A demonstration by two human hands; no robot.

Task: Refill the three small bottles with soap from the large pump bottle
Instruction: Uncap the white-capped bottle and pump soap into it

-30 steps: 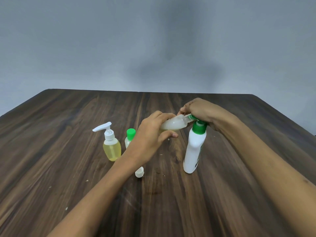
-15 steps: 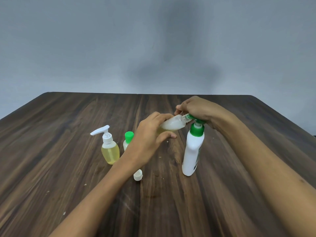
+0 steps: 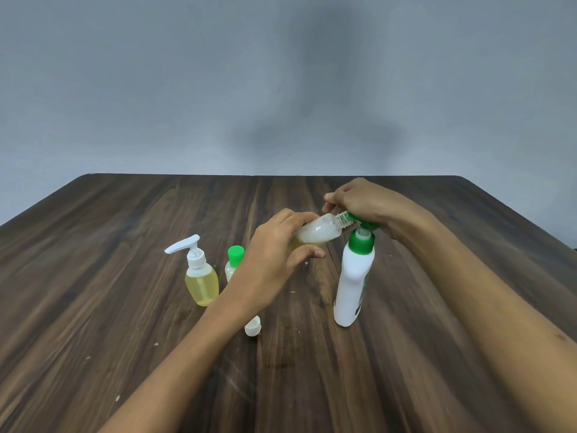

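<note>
left hand (image 3: 274, 254): grips the open small bottle (image 3: 318, 233), tipped on its side above the table (image 3: 125, 307), neck at the pump spout, cloudy white soap inside.
right hand (image 3: 359, 201): curled over the green pump head of the large pump bottle (image 3: 354, 285), which stands upright at 3 o'clock of the left hand.
yellow pump bottle (image 3: 201, 281): at 9 o'clock, mostly full of yellow liquid.
green-capped bottle (image 3: 234, 260): just beside it, partly hidden.
white cap (image 3: 253, 328): on the table at 6 o'clock.
</note>
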